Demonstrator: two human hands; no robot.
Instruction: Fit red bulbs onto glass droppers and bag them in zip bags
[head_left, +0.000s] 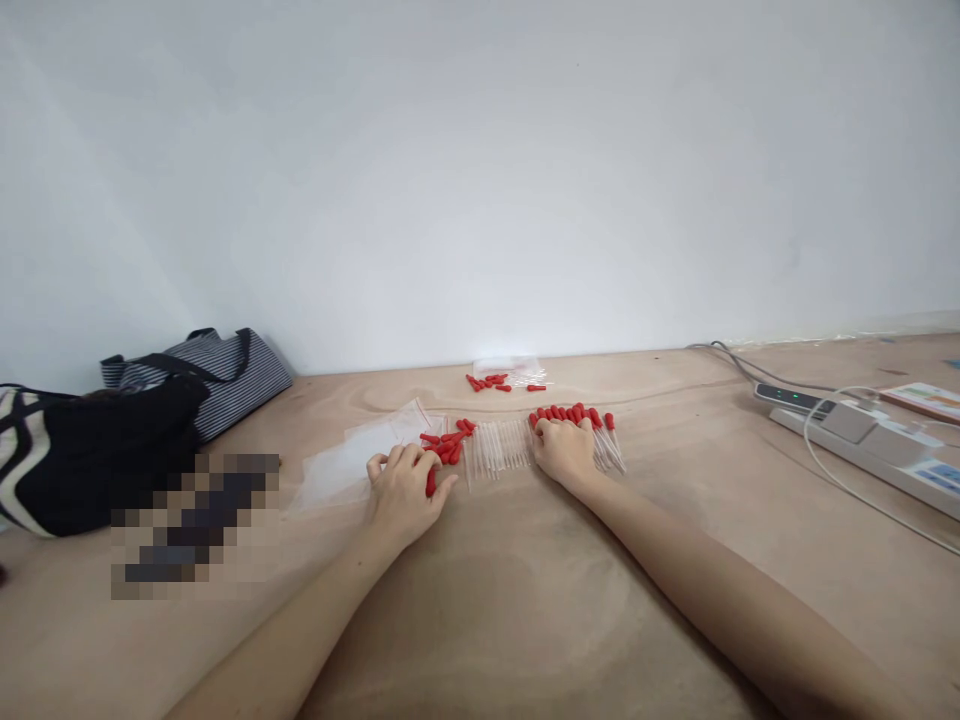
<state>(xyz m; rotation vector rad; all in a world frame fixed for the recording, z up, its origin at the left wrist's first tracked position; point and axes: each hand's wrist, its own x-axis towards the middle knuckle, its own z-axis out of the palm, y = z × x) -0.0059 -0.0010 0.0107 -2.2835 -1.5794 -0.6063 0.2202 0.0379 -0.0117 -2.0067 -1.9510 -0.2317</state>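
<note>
Plywood (480, 610), smooth and pale brown with soft swirls of grain, spreads beneath two bare hands set well apart. The left hand (407, 488) is loosely curved, its thumb spread away from the fingers and a single red bulb (430, 483) showing in the gap; whether it is gripped I cannot tell. Just beyond those fingertips lies a loose heap of matte red dropper bulbs (450, 447), rounded at one end and narrowing to a neck. Left of that hand, thin translucent zip bags (352, 462) overlap, with fine red lines along some edges. Between the hands, slender clear dropper tubes (496, 446) lie side by side in a row. The right hand (564, 450) rests at the row's end with its fingers curled down; its grip is hidden. Around it, droppers fitted with red bulbs (610, 436) fan out, their transparent stems tapering toward the person. Beyond both hands, near the flat white wall (480, 180), sits a smaller scatter of red bulbs (491, 382). Far left of the left hand slump a striped fabric bag (251, 385) and a black bag (120, 440); far right of the right hand lies a white plastic power strip (877, 450).
</note>
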